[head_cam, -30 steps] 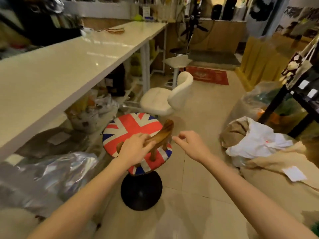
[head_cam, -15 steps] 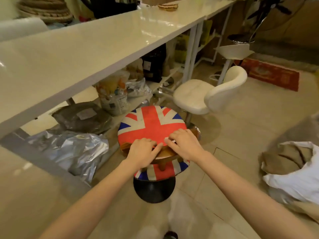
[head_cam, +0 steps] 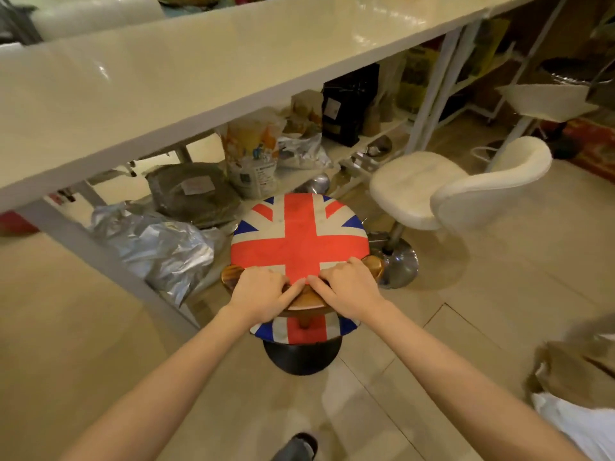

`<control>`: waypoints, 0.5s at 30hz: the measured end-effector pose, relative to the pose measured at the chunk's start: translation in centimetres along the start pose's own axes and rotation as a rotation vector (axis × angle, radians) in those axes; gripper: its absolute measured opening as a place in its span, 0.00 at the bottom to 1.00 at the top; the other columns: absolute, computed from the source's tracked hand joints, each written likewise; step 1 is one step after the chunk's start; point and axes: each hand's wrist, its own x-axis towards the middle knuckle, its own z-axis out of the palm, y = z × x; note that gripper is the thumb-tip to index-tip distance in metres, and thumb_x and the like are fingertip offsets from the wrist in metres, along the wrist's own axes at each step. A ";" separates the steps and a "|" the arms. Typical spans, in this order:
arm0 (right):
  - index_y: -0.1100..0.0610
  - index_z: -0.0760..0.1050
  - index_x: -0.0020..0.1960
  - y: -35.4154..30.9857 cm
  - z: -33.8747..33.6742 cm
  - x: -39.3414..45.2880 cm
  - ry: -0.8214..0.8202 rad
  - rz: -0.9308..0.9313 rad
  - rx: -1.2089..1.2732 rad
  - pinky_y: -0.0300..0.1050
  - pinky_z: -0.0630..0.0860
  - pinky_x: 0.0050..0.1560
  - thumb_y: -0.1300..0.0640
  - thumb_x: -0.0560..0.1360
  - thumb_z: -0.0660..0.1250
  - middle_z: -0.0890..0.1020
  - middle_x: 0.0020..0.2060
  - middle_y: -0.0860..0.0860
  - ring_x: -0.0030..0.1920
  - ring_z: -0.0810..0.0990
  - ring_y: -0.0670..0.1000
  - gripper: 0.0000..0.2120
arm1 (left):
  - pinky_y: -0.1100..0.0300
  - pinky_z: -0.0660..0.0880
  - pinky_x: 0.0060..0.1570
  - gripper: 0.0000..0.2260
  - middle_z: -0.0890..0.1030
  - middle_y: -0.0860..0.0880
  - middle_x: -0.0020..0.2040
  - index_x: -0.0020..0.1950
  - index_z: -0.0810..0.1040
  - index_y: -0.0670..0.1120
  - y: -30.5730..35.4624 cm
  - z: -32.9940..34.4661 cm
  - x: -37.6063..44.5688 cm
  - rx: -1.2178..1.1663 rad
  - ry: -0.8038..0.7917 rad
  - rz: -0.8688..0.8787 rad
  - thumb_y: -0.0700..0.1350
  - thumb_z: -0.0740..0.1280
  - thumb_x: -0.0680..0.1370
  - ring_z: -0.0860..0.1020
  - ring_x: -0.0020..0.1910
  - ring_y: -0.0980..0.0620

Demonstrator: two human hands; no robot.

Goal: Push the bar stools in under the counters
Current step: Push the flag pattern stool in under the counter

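A long white surface (head_cam: 199,78) runs across the room, and bags sit on the low shelf under it. The flag stool (head_cam: 299,237) stands on the tile floor just outside the edge of the surface, not under it yet, and the left hand (head_cam: 263,294) and right hand (head_cam: 346,289) both curl over its low wooden backrest (head_cam: 306,299), gripping it. The stool looks stiff and a bit heavy at its round black base (head_cam: 301,356), so it may tip if shoved hard, and the backrest seems the best place to hold while pushing; a white stool (head_cam: 432,191) waits nearby.
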 end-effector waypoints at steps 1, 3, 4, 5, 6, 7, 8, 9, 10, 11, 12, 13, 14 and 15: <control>0.52 0.76 0.40 0.5 -0.3 0.0 -0.004 -0.028 0.000 0.49 0.69 0.51 0.44 0.80 0.50 0.82 0.37 0.50 0.39 0.78 0.50 0.21 | 0.63 0.64 0.28 0.29 0.66 0.56 0.23 0.25 0.68 0.52 0.6 0.1 0.0 -0.002 0.011 -0.026 0.66 0.39 0.73 0.66 0.23 0.59; 0.53 0.77 0.44 1.5 -0.8 -0.1 -0.025 -0.084 -0.009 0.50 0.69 0.52 0.45 0.81 0.51 0.82 0.38 0.51 0.40 0.78 0.52 0.20 | 0.64 0.61 0.27 0.28 0.66 0.56 0.23 0.24 0.66 0.52 1.6 0.4 0.2 0.001 0.033 -0.069 0.66 0.40 0.73 0.65 0.22 0.60; 0.53 0.78 0.44 1.9 -0.9 -0.1 -0.039 -0.103 -0.016 0.50 0.68 0.52 0.45 0.81 0.50 0.82 0.38 0.51 0.40 0.78 0.52 0.20 | 0.64 0.60 0.27 0.28 0.65 0.56 0.23 0.24 0.65 0.52 2.2 0.5 0.3 0.005 0.040 -0.092 0.66 0.40 0.74 0.65 0.22 0.60; 0.52 0.78 0.44 2.4 -0.9 -0.1 -0.051 -0.114 -0.020 0.50 0.68 0.53 0.45 0.81 0.50 0.82 0.38 0.51 0.41 0.78 0.51 0.21 | 0.63 0.62 0.28 0.28 0.66 0.56 0.23 0.24 0.65 0.52 2.7 0.6 0.3 0.010 0.040 -0.116 0.66 0.41 0.74 0.65 0.22 0.59; 0.53 0.78 0.42 2.9 -0.9 0.0 -0.057 -0.119 -0.020 0.50 0.67 0.54 0.44 0.81 0.49 0.82 0.37 0.51 0.40 0.78 0.51 0.23 | 0.62 0.66 0.30 0.27 0.66 0.56 0.23 0.24 0.65 0.52 3.1 0.6 0.4 0.018 0.031 -0.141 0.65 0.43 0.76 0.66 0.23 0.59; 0.53 0.78 0.40 3.3 -0.9 0.1 -0.057 -0.122 -0.019 0.50 0.66 0.55 0.43 0.80 0.49 0.82 0.37 0.51 0.40 0.78 0.51 0.24 | 0.60 0.68 0.33 0.27 0.67 0.56 0.23 0.24 0.66 0.52 3.5 0.6 0.5 0.025 0.017 -0.164 0.64 0.46 0.77 0.67 0.23 0.58; 0.53 0.78 0.39 3.7 -0.9 0.3 -0.058 -0.126 -0.018 0.50 0.66 0.56 0.43 0.80 0.49 0.82 0.36 0.51 0.40 0.78 0.51 0.25 | 0.59 0.70 0.35 0.26 0.67 0.55 0.23 0.24 0.66 0.51 3.9 0.5 0.6 0.030 0.004 -0.185 0.62 0.48 0.78 0.68 0.24 0.57; 0.54 0.78 0.38 4.0 -0.9 0.4 -0.058 -0.133 -0.021 0.50 0.66 0.57 0.43 0.80 0.49 0.83 0.36 0.51 0.40 0.78 0.51 0.25 | 0.58 0.70 0.35 0.26 0.68 0.55 0.23 0.24 0.67 0.51 4.2 0.5 0.7 0.035 -0.001 -0.200 0.61 0.49 0.78 0.68 0.24 0.56; 0.54 0.78 0.39 4.3 -1.0 0.5 -0.059 -0.144 -0.026 0.50 0.66 0.57 0.44 0.80 0.49 0.83 0.37 0.51 0.40 0.79 0.51 0.25 | 0.58 0.70 0.35 0.26 0.68 0.55 0.23 0.25 0.67 0.51 4.4 0.4 0.9 0.041 -0.002 -0.211 0.61 0.49 0.78 0.69 0.24 0.56; 0.54 0.78 0.39 4.5 -1.2 0.7 -0.064 -0.157 -0.033 0.50 0.66 0.58 0.45 0.81 0.48 0.83 0.37 0.52 0.41 0.79 0.51 0.25 | 0.58 0.69 0.35 0.26 0.68 0.55 0.23 0.25 0.68 0.50 4.6 0.4 1.1 0.049 0.000 -0.219 0.61 0.49 0.79 0.68 0.24 0.55; 0.54 0.77 0.39 4.6 -1.3 0.9 -0.070 -0.179 -0.051 0.51 0.66 0.57 0.46 0.81 0.47 0.83 0.38 0.52 0.41 0.78 0.52 0.24 | 0.58 0.69 0.34 0.26 0.68 0.54 0.23 0.25 0.68 0.50 4.7 0.4 1.2 0.056 -0.001 -0.227 0.60 0.50 0.79 0.68 0.24 0.55; 0.54 0.77 0.41 4.7 -1.4 1.1 -0.068 -0.212 -0.071 0.51 0.66 0.56 0.47 0.81 0.45 0.83 0.39 0.52 0.42 0.78 0.52 0.24 | 0.58 0.69 0.35 0.26 0.68 0.54 0.23 0.25 0.68 0.50 4.7 0.4 1.4 0.060 -0.004 -0.238 0.60 0.50 0.79 0.68 0.24 0.55; 0.55 0.76 0.42 4.8 -1.4 1.3 -0.056 -0.240 -0.084 0.51 0.66 0.55 0.48 0.80 0.42 0.83 0.40 0.52 0.42 0.78 0.53 0.26 | 0.58 0.70 0.35 0.26 0.68 0.54 0.23 0.26 0.69 0.49 4.6 0.3 1.4 0.064 -0.010 -0.250 0.60 0.50 0.79 0.69 0.24 0.55; 0.56 0.77 0.43 4.7 -1.4 1.5 -0.034 -0.265 -0.093 0.52 0.67 0.54 0.47 0.78 0.37 0.83 0.40 0.53 0.42 0.78 0.54 0.30 | 0.58 0.71 0.36 0.26 0.68 0.54 0.23 0.27 0.71 0.49 4.4 0.3 1.4 0.067 -0.019 -0.262 0.60 0.50 0.79 0.69 0.25 0.55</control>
